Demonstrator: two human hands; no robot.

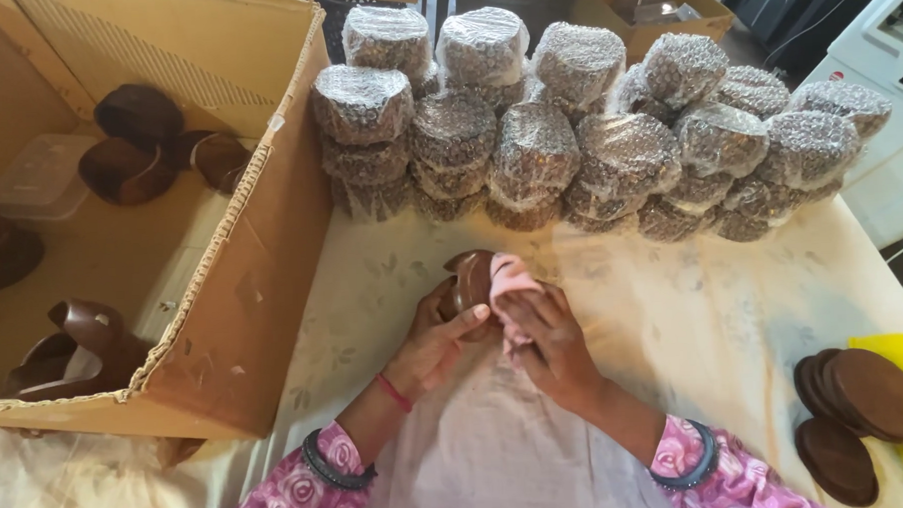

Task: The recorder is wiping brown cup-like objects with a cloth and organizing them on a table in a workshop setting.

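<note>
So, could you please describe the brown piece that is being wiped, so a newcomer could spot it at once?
Start at the big cardboard box on the left, then look right to the cloth-covered table. At its middle, the left hand holds a round dark brown wooden piece. It alone is bare, off the table, under a pink cloth.

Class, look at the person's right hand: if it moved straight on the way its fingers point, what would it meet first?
The right hand points up and left, pressing a pink cloth against the brown wooden piece held by the left hand. It already touches the cloth; beyond lies the wooden piece.
</note>
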